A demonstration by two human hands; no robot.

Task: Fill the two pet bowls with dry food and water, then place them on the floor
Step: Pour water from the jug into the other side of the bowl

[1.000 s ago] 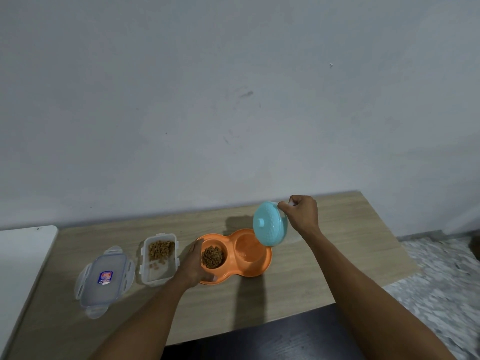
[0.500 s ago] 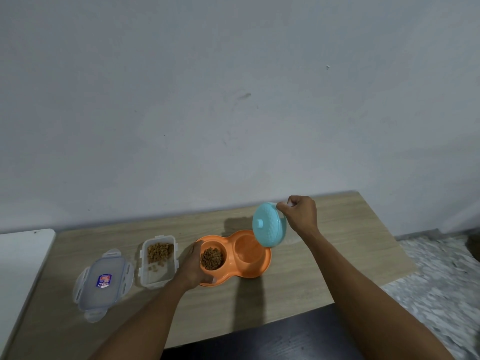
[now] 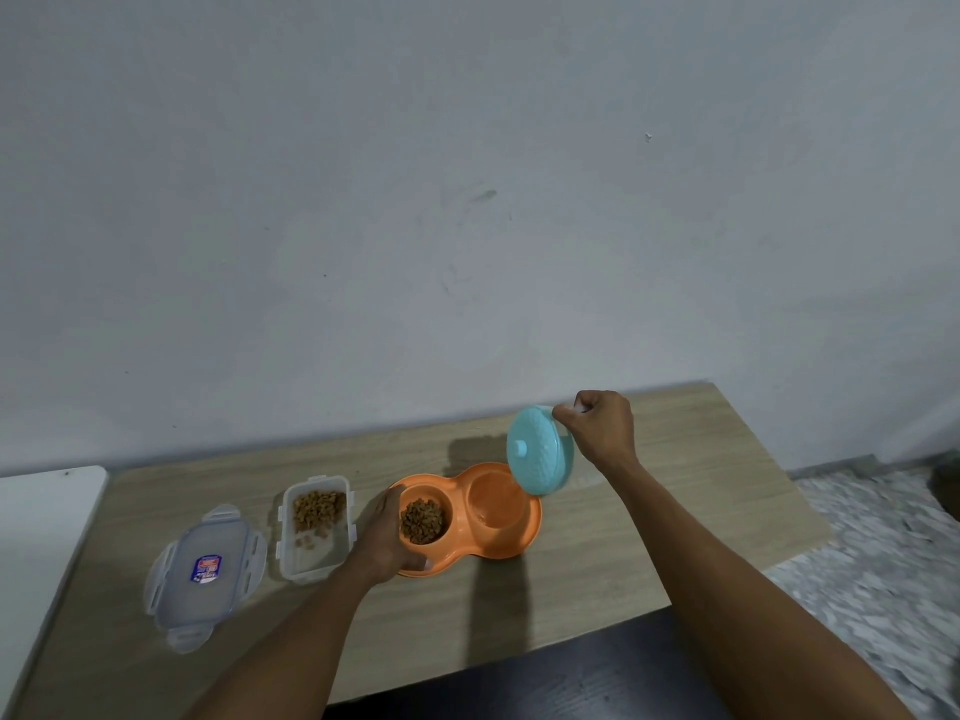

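An orange double pet bowl (image 3: 519, 545) sits on the wooden table (image 3: 675, 511). Its left well holds brown dry food (image 3: 423, 521); its right well (image 3: 491, 498) looks wet at the bottom. My left hand (image 3: 382, 540) grips the bowl's left rim. My right hand (image 3: 602, 428) grips a turquoise round vessel (image 3: 537, 452) with a lid knob, tipped on its side over the right well. Whether water flows from it I cannot tell.
A clear plastic food box (image 3: 314, 556) with some kibble stands left of the bowl, its clip lid (image 3: 205, 569) lying further left. A white surface (image 3: 36, 517) adjoins the table's left. Speckled floor (image 3: 883, 553) lies to the right, with the wall right behind the table.
Nearly nothing has changed: the turquoise vessel stays tipped over the right well and my left hand keeps its grip on the bowl. The view shifted slightly.
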